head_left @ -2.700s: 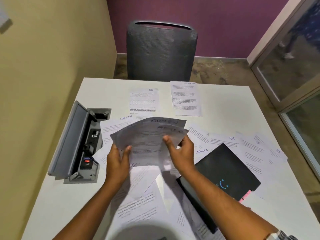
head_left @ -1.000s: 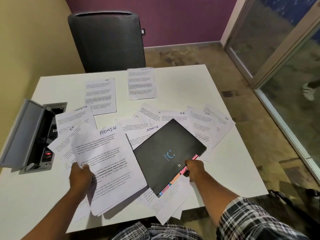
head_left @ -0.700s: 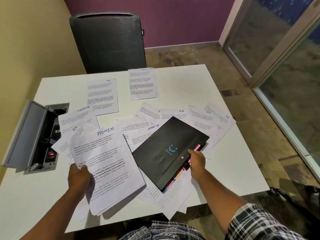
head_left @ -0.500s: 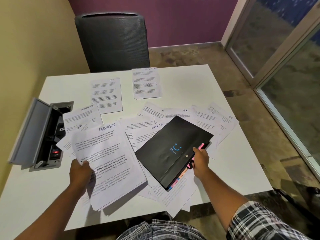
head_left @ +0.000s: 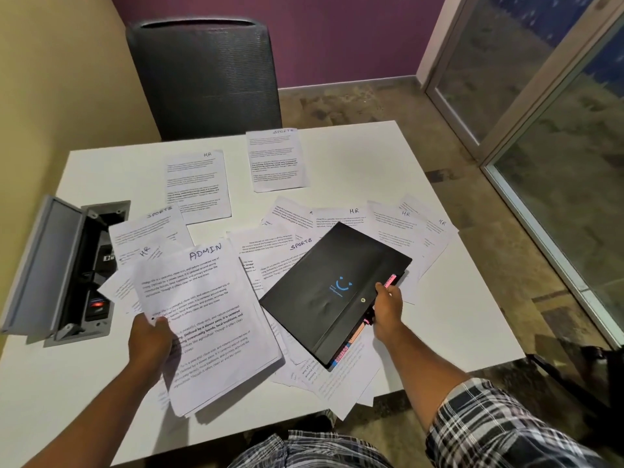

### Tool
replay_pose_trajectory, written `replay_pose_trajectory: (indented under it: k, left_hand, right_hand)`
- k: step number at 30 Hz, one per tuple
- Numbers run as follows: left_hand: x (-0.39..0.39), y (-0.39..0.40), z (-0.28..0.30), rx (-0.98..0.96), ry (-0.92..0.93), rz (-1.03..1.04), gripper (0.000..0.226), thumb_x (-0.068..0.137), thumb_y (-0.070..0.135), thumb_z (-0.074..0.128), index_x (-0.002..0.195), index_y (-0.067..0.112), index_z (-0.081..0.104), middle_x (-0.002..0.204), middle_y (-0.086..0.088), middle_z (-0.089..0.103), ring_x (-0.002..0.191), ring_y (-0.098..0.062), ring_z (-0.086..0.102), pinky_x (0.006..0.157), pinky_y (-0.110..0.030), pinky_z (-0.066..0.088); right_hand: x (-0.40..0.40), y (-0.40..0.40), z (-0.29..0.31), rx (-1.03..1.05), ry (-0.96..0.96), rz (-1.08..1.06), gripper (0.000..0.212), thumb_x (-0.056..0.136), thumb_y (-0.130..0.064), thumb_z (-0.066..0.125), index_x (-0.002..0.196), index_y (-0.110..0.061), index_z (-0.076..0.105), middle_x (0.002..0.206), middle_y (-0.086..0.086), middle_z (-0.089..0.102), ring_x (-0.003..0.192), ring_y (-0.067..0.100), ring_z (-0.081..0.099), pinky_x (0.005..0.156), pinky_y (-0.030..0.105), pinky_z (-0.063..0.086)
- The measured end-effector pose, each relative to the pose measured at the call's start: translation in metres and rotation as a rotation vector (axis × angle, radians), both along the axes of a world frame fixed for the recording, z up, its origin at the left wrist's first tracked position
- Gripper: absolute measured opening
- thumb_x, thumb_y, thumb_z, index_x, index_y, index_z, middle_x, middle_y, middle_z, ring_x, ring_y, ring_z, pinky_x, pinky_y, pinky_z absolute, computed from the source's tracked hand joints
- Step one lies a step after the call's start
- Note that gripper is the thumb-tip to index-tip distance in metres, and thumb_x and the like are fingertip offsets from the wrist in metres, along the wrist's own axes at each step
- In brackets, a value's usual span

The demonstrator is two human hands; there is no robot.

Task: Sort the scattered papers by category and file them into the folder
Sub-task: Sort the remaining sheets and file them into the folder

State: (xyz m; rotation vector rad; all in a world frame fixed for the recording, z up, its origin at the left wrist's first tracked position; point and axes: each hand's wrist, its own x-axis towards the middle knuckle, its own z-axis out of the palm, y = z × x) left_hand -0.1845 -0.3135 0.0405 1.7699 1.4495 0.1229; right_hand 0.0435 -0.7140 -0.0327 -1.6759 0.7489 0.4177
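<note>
My left hand (head_left: 150,341) grips a stack of sheets headed ADMIN (head_left: 206,319) by its left edge, held just above the white table (head_left: 439,332). A black folder (head_left: 334,288) with a blue smile mark lies closed and slanted over loose papers; coloured tabs stick out of its right edge. My right hand (head_left: 388,307) holds that edge near the snap button. Loose sheets marked HR (head_left: 391,228) and SPORTS (head_left: 266,251) fan out behind and under the folder. One HR sheet (head_left: 197,185) and one SPORTS sheet (head_left: 277,160) lie apart at the far side.
An open grey cable box (head_left: 50,268) with sockets is set into the table at the left. A dark mesh chair (head_left: 206,76) stands behind the table. Glass doors (head_left: 557,130) run along the right. More papers overhang the near table edge.
Earlier both hands held the ADMIN sheets together; now the left alone holds them. The right hand took the folder's right edge and has slid a little along it.
</note>
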Motion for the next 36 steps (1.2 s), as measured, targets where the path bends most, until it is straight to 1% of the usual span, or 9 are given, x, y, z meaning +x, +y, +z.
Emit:
replay_pose_trajectory:
  k: [10,14,18,21,25,28,29,32,36]
  left_hand:
    - [0.004,-0.002,0.008,-0.009,-0.003,-0.017,0.026,0.097,0.014,0.048,0.119,0.001,0.051,0.109,-0.028,0.061,0.097,-0.047,0.060,0.081,-0.050,0.049]
    - [0.008,-0.002,0.012,-0.014,0.000,-0.008,0.027,0.098,0.013,0.047,0.122,0.001,0.050,0.113,-0.028,0.061,0.100,-0.047,0.059,0.086,-0.053,0.049]
    - [0.009,-0.006,0.015,-0.004,-0.028,0.000,0.027,0.100,0.011,0.046,0.124,-0.002,0.049,0.113,-0.027,0.059,0.098,-0.043,0.057,0.081,-0.046,0.044]
    - [0.010,-0.007,0.016,0.009,-0.037,-0.006,0.024,0.100,0.009,0.047,0.121,-0.001,0.051,0.110,-0.028,0.059,0.095,-0.042,0.057,0.080,-0.045,0.044]
    - [0.012,-0.005,0.018,0.004,-0.031,0.001,0.024,0.099,0.009,0.048,0.121,0.000,0.052,0.112,-0.029,0.059,0.100,-0.044,0.058,0.085,-0.048,0.046]
    - [0.011,-0.005,0.021,0.001,-0.031,0.020,0.026,0.099,0.009,0.048,0.123,-0.001,0.051,0.110,-0.025,0.059,0.099,-0.042,0.057,0.082,-0.045,0.044]
    - [0.011,-0.006,0.022,0.002,-0.033,0.018,0.026,0.100,0.008,0.047,0.124,-0.001,0.050,0.108,-0.023,0.057,0.098,-0.041,0.056,0.081,-0.043,0.042]
    - [0.010,-0.004,0.022,-0.002,-0.040,0.025,0.028,0.100,0.009,0.048,0.126,-0.001,0.049,0.115,-0.026,0.058,0.102,-0.042,0.056,0.084,-0.044,0.043]
    - [0.013,-0.002,0.019,-0.023,-0.028,0.028,0.029,0.100,0.010,0.048,0.128,-0.001,0.048,0.118,-0.028,0.058,0.103,-0.043,0.056,0.087,-0.047,0.044]
  right_hand:
    - [-0.006,0.016,0.037,-0.077,-0.042,0.002,0.012,0.096,-0.036,0.059,0.092,-0.027,0.051,0.093,0.010,0.065,0.095,0.038,0.066,0.089,0.056,0.057]
    - [-0.005,0.018,0.039,-0.120,0.000,0.080,0.030,0.091,-0.041,0.069,0.108,-0.018,0.058,0.103,0.009,0.070,0.092,0.033,0.069,0.087,0.051,0.060]
    - [-0.002,0.020,0.047,-0.194,0.054,0.185,0.033,0.095,-0.034,0.069,0.096,-0.001,0.062,0.094,0.012,0.067,0.084,0.030,0.061,0.060,0.028,0.046]
    - [0.001,0.023,0.045,-0.209,-0.003,0.230,0.026,0.098,-0.027,0.066,0.096,-0.002,0.059,0.090,0.009,0.063,0.089,0.033,0.063,0.060,0.028,0.042]
    - [0.003,0.031,0.044,-0.072,-0.014,0.182,0.041,0.101,-0.024,0.060,0.137,-0.009,0.048,0.115,0.012,0.062,0.102,0.031,0.066,0.081,0.037,0.058]
    - [0.003,0.032,0.054,0.103,-0.041,0.109,0.018,0.101,-0.017,0.060,0.116,-0.012,0.051,0.081,0.009,0.055,0.052,0.011,0.057,0.045,0.024,0.049]
    - [0.004,0.030,0.055,0.154,-0.053,0.081,0.014,0.100,-0.015,0.061,0.111,-0.013,0.052,0.078,0.008,0.057,0.051,0.010,0.057,0.043,0.023,0.049]
    - [0.010,0.026,0.064,0.386,-0.063,0.002,0.025,0.099,-0.013,0.065,0.122,-0.014,0.057,0.103,0.014,0.072,0.081,0.023,0.074,0.063,0.032,0.061]
    - [0.028,0.019,0.083,0.560,-0.156,-0.071,0.037,0.087,-0.022,0.078,0.118,-0.012,0.060,0.109,0.017,0.070,0.087,0.023,0.072,0.069,0.032,0.061]
